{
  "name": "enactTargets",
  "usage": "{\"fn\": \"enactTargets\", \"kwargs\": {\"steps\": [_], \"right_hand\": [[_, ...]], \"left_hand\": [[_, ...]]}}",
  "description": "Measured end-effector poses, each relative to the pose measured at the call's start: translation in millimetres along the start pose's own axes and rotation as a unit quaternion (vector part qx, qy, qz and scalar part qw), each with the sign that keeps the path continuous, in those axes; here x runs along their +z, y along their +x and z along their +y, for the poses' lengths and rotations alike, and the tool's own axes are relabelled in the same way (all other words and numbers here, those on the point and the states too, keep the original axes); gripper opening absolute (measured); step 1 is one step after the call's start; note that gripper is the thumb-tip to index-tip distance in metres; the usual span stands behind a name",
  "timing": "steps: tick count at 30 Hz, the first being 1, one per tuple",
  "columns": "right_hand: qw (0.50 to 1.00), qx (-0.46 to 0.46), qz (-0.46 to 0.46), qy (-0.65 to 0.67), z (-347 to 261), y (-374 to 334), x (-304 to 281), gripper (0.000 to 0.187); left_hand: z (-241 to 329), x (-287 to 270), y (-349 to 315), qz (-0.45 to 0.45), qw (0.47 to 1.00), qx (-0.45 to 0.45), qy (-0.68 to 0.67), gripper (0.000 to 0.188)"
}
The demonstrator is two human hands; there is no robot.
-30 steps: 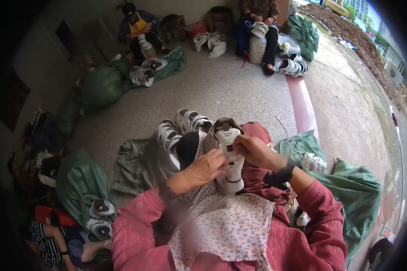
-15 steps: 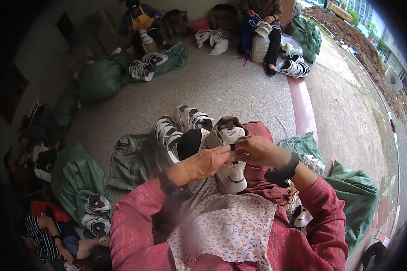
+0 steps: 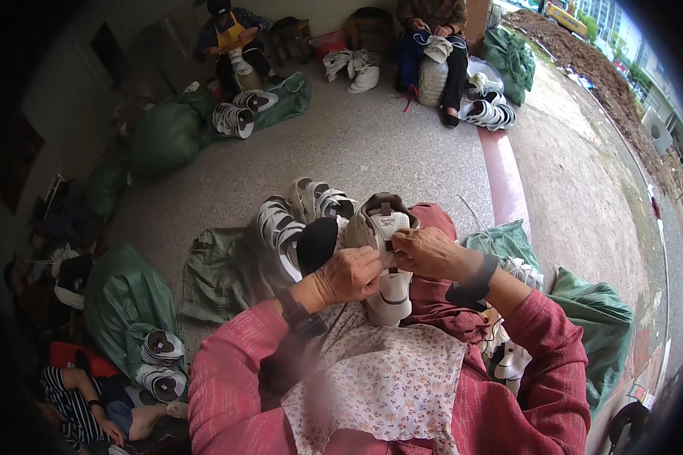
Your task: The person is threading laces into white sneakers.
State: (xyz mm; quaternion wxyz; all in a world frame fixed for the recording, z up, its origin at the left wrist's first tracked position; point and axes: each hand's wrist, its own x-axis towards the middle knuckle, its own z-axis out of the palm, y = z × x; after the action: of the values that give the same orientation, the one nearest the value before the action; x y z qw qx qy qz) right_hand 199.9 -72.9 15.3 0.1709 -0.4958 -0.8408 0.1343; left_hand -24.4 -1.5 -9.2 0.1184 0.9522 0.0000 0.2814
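Observation:
A beige and white sneaker (image 3: 392,294) with a brown collar rests on my lap, its toe toward me and its tongue (image 3: 385,221) at the far end. My left hand (image 3: 354,273) is closed at the shoe's left side, beside the lacing area. Across from it, my right hand (image 3: 428,252) pinches at the right edge of the lacing area. The fingers hide whatever they hold; no lace can be made out between them. A dark rounded thing (image 3: 318,241) lies just left of the shoe. A flowered apron (image 3: 379,364) covers my lap.
Rows of white-and-dark shoe uppers (image 3: 278,231) stand on the floor ahead. Green sacks (image 3: 129,296) lie left, others (image 3: 592,326) right, with shoes (image 3: 511,362) beside my right arm. Two people (image 3: 235,42) sit at the far side with shoes; another person (image 3: 91,402) is lower left.
My hands have drawn slightly apart: the left moved a little left and toward me, while the right stays at the shoe's right side. The shoe keeps nearly the same place.

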Motion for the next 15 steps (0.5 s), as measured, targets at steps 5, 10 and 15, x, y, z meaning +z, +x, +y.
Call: {"fn": "enactTargets", "kwargs": {"steps": [5,10,15], "right_hand": [[0.999,-0.021,0.046,-0.005,4,-6,7,0.019],[0.988,-0.096,0.054,-0.108,-6,-1,6,0.018],[0.957,-0.112,0.087,-0.252,6,8,-16,0.015]], "left_hand": [[-1,-23,-3,0.014,0.998,-0.039,-0.057,0.015],[-19,-25,18,0.063,0.988,-0.126,-0.058,0.013],[-25,-16,17,-0.009,0.987,-0.154,-0.055,0.013]]}}
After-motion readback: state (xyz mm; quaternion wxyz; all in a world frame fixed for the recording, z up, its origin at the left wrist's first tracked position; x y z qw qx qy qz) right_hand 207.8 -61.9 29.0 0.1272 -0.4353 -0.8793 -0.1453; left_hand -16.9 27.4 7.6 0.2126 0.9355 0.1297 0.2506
